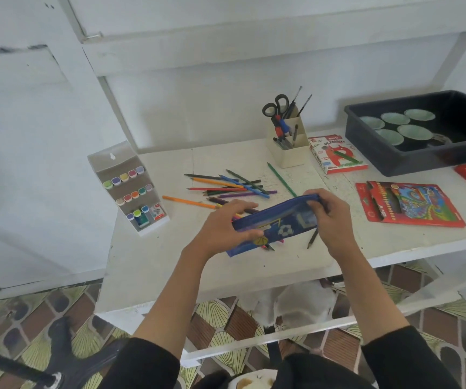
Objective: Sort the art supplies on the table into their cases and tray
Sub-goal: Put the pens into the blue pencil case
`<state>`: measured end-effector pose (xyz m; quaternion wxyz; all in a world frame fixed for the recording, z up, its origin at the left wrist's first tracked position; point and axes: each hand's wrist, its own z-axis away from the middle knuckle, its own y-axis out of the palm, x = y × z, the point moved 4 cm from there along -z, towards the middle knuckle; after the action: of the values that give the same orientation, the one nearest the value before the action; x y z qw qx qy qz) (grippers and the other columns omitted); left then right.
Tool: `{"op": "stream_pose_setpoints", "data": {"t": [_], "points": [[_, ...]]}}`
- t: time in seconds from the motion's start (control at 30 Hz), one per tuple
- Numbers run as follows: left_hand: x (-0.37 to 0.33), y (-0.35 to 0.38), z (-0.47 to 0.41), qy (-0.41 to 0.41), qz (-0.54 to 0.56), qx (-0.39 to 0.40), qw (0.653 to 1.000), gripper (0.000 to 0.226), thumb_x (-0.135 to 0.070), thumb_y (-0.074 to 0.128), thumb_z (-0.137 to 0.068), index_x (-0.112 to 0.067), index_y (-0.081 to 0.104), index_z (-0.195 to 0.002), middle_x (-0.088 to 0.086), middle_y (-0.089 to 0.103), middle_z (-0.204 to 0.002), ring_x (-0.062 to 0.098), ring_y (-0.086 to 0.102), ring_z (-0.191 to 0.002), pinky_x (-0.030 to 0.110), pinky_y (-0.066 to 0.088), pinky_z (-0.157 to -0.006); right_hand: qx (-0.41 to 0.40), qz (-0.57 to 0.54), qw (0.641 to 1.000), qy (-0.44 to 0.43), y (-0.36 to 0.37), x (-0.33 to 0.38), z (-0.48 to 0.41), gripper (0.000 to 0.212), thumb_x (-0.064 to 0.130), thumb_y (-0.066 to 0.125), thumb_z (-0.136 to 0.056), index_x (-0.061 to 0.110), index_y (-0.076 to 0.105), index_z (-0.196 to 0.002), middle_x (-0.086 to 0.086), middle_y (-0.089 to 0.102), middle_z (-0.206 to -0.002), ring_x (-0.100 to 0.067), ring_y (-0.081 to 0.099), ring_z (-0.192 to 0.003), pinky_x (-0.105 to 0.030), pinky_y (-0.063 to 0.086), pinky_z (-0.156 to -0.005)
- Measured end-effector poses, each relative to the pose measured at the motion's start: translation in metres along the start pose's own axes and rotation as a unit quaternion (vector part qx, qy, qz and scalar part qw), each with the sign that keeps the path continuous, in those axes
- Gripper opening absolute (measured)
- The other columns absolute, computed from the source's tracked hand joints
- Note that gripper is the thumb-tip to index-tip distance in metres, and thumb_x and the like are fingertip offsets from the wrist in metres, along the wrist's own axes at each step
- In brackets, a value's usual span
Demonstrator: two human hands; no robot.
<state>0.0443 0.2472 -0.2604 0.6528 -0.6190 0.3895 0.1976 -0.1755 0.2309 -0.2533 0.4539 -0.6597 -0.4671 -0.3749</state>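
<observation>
I hold a blue zip pencil case (278, 224) just above the white table (153, 265). My left hand (226, 228) grips its left end, thumb on the near side. At the right end my right hand (330, 217) pinches the top edge. Pencil tips stick out under the case. A loose heap of coloured pencils (232, 186) lies behind it, with an orange pencil (188, 202) to the left and a green pencil (281, 179) to the right.
A marker display box (131, 189) stands at the left. A desk organiser (288, 141) with scissors, an oil pastel box (337, 155), a dark tray (400, 161) holding paint pots and a red pencil box (411, 204) sit at the back and right.
</observation>
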Motion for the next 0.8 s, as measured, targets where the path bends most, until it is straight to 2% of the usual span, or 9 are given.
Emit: {"op": "stream_pose_setpoints", "data": {"t": [0.1,0.17,0.23,0.33,0.47,0.6,0.7,0.8], "points": [[0.008,-0.001,-0.01,-0.033,-0.02,0.031,0.999,0.035,-0.03,0.071,-0.083,-0.024,0.063,-0.117,-0.008,0.066,-0.102,0.012,0.059,-0.091,0.036,0.051,-0.082,-0.015,-0.005,1.0,-0.001,0.005,0.0,-0.009,0.025,-0.005,0.047,-0.093,0.015,0.061,-0.094,0.003,0.062,-0.084,-0.011,0.058,-0.081,-0.015,0.048,-0.072],[0.012,-0.007,-0.015,-0.038,-0.054,0.009,0.998,0.019,-0.025,0.066,-0.087,-0.022,0.068,-0.105,-0.007,0.066,-0.084,0.017,0.058,-0.08,0.034,0.047,-0.07,-0.022,-0.014,1.0,0.002,0.01,0.001,-0.014,0.022,-0.004,0.049,-0.092,0.014,0.062,-0.097,0.002,0.063,-0.086,-0.008,0.059,-0.083,-0.01,0.048,-0.071],[0.016,-0.016,-0.022,-0.041,-0.093,-0.034,0.994,0.012,-0.025,0.062,-0.09,-0.024,0.07,-0.099,-0.008,0.063,-0.077,0.016,0.055,-0.076,0.029,0.037,-0.061,-0.031,-0.035,0.999,0.017,0.013,-0.001,-0.018,0.02,-0.002,0.054,-0.09,0.014,0.063,-0.1,0.005,0.064,-0.089,-0.003,0.06,-0.084,-0.01,0.049,-0.072],[0.03,-0.031,-0.034,-0.059,-0.126,-0.104,0.985,0.018,-0.024,0.06,-0.092,-0.027,0.072,-0.105,-0.005,0.067,-0.082,0.015,0.054,-0.078,0.028,0.031,-0.06,-0.032,-0.074,0.996,0.048,0.018,-0.013,-0.029,0.017,0.008,0.053,-0.094,0.015,0.064,-0.105,0.006,0.067,-0.097,0.001,0.061,-0.09,-0.013,0.051,-0.075],[0.054,-0.058,-0.054,-0.096,-0.107,-0.233,0.962,0.025,-0.015,0.059,-0.091,-0.026,0.072,-0.108,0.003,0.072,-0.085,0.025,0.063,-0.082,0.026,0.034,-0.06,-0.007,-0.05,0.994,0.099,0.028,-0.042,-0.056,0.022,0.013,0.047,-0.098,0.021,0.065,-0.106,0.012,0.068,-0.101,0.005,0.061,-0.092,-0.014,0.048,-0.077],[0.069,-0.086,-0.084,-0.135,-0.102,-0.329,0.929,0.038,-0.004,0.052,-0.088,-0.028,0.072,-0.11,0.0,0.073,-0.097,0.025,0.064,-0.089,0.032,0.047,-0.068,0.047,0.023,0.993,0.108,0.05,-0.073,-0.096,0.023,0.007,0.048,-0.096,0.019,0.067,-0.101,0.012,0.067,-0.101,0.008,0.057,-0.093,-0.021,0.046,-0.084],[0.086,-0.107,-0.112,-0.146,-0.148,-0.378,0.902,0.048,0.003,0.048,-0.081,-0.029,0.072,-0.109,-0.002,0.072,-0.098,0.023,0.063,-0.092,0.029,0.043,-0.066,0.121,0.073,0.987,0.08,0.077,-0.084,-0.122,0.025,0.005,0.048,-0.095,0.023,0.065,-0.101,0.009,0.065,-0.106,0.005,0.055,-0.098,-0.008,0.039,-0.09],[0.118,-0.125,-0.141,-0.166,-0.183,-0.414,0.876,0.045,0.005,0.05,-0.081,-0.02,0.072,-0.111,0.003,0.072,-0.102,0.029,0.063,-0.101,0.031,0.044,-0.07,0.218,0.124,0.968,0.005,0.111,-0.09,-0.141,0.03,-0.001,0.051,-0.092,0.019,0.066,-0.109,0.003,0.062,-0.117,-0.011,0.052,-0.115,0.002,0.026,-0.094]]}}
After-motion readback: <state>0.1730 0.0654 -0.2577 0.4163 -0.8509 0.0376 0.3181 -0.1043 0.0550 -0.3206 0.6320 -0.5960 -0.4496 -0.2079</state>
